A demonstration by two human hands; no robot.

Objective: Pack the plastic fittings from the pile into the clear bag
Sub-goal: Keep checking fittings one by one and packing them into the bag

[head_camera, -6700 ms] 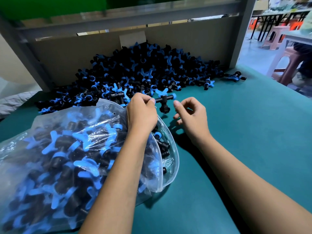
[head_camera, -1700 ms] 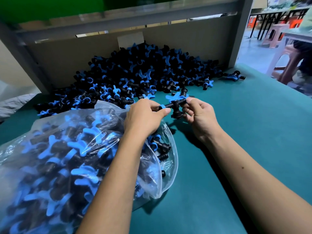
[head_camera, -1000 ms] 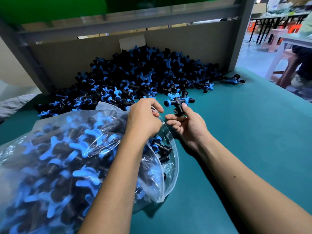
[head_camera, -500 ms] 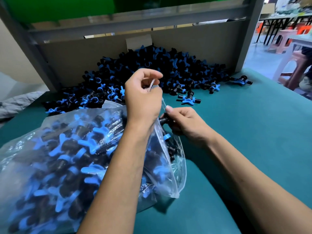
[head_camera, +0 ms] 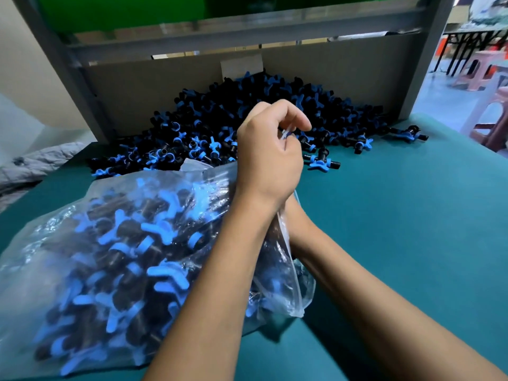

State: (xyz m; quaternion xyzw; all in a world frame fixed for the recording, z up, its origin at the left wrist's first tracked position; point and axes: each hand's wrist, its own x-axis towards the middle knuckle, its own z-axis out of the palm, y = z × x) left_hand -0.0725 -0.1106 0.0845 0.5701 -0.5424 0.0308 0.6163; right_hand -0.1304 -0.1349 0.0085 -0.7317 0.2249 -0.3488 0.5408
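A big pile of black and blue plastic fittings (head_camera: 247,119) lies against the back board. The clear bag (head_camera: 110,257), stuffed with fittings, lies on its side at the near left with its mouth towards the right. My left hand (head_camera: 269,160) pinches the bag's upper rim between thumb and fingers and holds it up above the table. My right hand (head_camera: 298,224) reaches into the bag's mouth; only its wrist shows, while the fingers and whatever they hold are hidden behind my left wrist and the plastic.
The green table top (head_camera: 398,215) stretches out to the right. One loose fitting (head_camera: 321,162) lies just right of my left hand, another (head_camera: 409,133) near the grey frame post (head_camera: 423,64). A cardboard back board (head_camera: 165,86) closes the rear. Stools (head_camera: 489,64) stand beyond the table's right edge.
My left hand let go of the fitting, took the bag's rim and lifted it. My right hand carried the fitting from in front of the pile into the bag's mouth.
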